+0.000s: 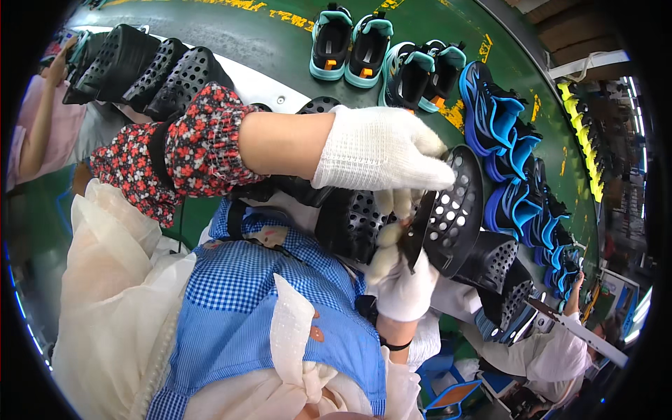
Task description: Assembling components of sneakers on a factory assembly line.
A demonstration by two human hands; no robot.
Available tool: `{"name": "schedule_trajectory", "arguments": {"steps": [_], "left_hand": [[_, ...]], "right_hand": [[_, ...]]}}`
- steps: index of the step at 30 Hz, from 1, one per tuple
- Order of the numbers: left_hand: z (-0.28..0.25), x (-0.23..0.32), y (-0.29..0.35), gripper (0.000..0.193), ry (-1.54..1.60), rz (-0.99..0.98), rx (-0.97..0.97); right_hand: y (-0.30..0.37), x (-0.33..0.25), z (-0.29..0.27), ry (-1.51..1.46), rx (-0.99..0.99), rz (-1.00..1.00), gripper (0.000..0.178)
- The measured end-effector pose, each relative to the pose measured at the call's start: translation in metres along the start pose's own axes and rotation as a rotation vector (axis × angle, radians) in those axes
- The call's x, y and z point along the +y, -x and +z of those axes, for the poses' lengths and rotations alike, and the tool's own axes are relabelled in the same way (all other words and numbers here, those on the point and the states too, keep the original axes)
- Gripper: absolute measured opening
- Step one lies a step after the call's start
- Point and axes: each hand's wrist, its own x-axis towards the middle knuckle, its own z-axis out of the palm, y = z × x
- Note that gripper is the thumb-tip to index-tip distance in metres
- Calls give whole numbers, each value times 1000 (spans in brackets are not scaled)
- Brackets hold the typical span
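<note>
Both my hands wear white knitted gloves. A black perforated shell (448,227), shaped like a clog's upper, is tilted on edge between them. My left hand (385,150) reaches across from the left, its thumb against the shell's upper edge and its fingers curled partly behind. From below, my right hand (406,276) grips the shell's lower left side; some of its fingers are hidden. Just left of the shell stands another black perforated piece (357,224) of similar kind. More of these black pieces (493,262) sit close by on the right.
Black perforated pieces (189,80) line a white strip (262,87) at the upper left. Black and teal sneakers (367,49) and blue and black ones (490,119) stand on the green surface (231,31). Other people (553,353) are at the right and left edges.
</note>
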Motion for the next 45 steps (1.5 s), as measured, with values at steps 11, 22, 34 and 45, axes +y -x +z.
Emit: {"name": "schedule_trajectory", "arguments": {"steps": [11, 22, 34, 45], "left_hand": [[1, -2, -10, 42, -18, -55, -12], [1, -1, -15, 43, -38, -59, -8], [4, -3, -18, 45, -57, -75, 29], [5, 4, -26, 54, -65, -155, -56]], "right_hand": [[-2, 1, -9, 159, -83, 205, 32], [-6, -7, -11, 146, -87, 249, 31], [-11, 0, -21, -24, -110, 254, 32], [-15, 4, -36, -77, -170, 285, 32]]}}
